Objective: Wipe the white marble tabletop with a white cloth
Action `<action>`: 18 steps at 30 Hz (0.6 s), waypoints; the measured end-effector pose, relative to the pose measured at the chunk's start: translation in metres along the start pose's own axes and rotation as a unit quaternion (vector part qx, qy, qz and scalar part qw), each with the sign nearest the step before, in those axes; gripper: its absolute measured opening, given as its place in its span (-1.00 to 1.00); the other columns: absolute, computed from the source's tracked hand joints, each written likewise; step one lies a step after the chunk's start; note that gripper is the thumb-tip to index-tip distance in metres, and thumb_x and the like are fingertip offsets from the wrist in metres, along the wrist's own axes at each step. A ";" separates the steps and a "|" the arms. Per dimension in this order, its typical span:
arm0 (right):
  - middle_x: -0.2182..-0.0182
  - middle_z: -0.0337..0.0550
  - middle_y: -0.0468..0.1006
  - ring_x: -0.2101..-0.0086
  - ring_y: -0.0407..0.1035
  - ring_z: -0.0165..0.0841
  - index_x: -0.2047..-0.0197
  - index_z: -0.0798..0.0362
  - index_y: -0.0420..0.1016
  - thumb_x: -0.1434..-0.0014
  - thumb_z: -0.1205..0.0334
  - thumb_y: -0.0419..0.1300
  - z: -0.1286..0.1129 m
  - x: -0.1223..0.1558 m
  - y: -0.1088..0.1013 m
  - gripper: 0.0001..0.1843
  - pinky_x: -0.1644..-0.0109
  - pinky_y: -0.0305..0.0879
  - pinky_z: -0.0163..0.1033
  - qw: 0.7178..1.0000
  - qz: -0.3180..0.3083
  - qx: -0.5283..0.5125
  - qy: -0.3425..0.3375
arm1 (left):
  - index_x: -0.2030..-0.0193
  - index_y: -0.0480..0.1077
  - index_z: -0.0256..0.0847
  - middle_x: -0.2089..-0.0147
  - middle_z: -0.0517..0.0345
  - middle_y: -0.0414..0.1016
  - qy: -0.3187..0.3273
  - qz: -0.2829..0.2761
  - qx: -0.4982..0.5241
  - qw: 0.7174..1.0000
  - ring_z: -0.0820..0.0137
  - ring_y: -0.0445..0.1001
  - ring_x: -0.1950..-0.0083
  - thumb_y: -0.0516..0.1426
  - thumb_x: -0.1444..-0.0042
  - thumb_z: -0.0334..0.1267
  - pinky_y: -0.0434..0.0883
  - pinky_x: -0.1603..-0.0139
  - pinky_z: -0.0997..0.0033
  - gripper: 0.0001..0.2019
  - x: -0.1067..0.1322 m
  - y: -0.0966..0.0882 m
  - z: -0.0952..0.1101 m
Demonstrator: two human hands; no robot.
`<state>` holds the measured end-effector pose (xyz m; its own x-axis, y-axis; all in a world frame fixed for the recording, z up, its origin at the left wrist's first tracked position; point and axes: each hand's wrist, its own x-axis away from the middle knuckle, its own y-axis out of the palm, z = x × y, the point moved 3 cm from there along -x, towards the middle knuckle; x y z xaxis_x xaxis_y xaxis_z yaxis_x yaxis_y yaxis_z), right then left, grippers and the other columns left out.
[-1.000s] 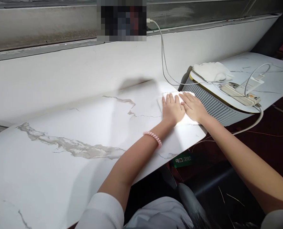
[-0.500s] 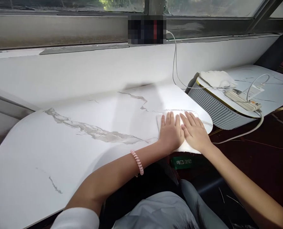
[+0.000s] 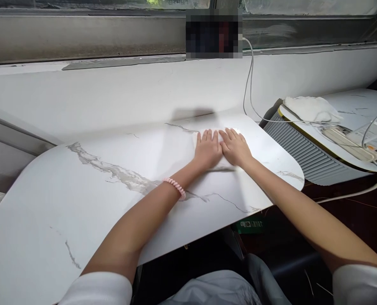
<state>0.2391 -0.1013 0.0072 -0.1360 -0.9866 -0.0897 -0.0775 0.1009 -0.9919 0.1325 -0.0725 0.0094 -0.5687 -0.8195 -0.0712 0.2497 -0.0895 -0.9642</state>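
A white cloth (image 3: 224, 165) lies flat on the white marble-patterned tabletop (image 3: 90, 203), towards its far side near the wall. My left hand (image 3: 208, 149) rests palm down on the cloth with its fingers stretched forward. Beside it, my right hand (image 3: 236, 147) presses flat on the same cloth, fingers extended and thumb near the left hand. Most of the cloth is hidden beneath both palms. A pink coiled band (image 3: 176, 187) circles my left wrist.
To the right, a second marble-patterned table (image 3: 360, 99) with ribbed sides carries a bunched white cloth (image 3: 312, 109) and a power strip (image 3: 350, 144). A white cable (image 3: 251, 84) hangs down the wall from a blurred object (image 3: 212, 36) on the sill. Under the tabletop lies a green box (image 3: 250, 224).
Both hands and the cloth have slid away from the near right edge, across the tabletop towards the wall. The view has shifted slightly left.
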 end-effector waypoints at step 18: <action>-0.48 -0.01 0.05 -0.44 -0.08 -0.17 -0.51 0.09 0.06 -0.41 0.20 -0.24 -0.013 -0.092 0.007 -0.36 -0.47 -0.10 0.08 0.999 -0.006 -0.026 -0.023 | -0.51 0.00 -0.43 -0.56 -0.15 -0.02 -0.059 0.022 -0.004 0.998 0.17 -0.08 -0.58 -0.22 -0.43 -0.26 -0.18 -0.57 0.10 -0.43 -0.072 -0.006 -0.046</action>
<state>0.2382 -0.0080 0.0097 -0.0889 -0.9926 -0.0823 -0.1307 0.0935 -0.9870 0.1355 0.0130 0.0081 -0.4602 -0.8839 -0.0828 0.2650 -0.0477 -0.9631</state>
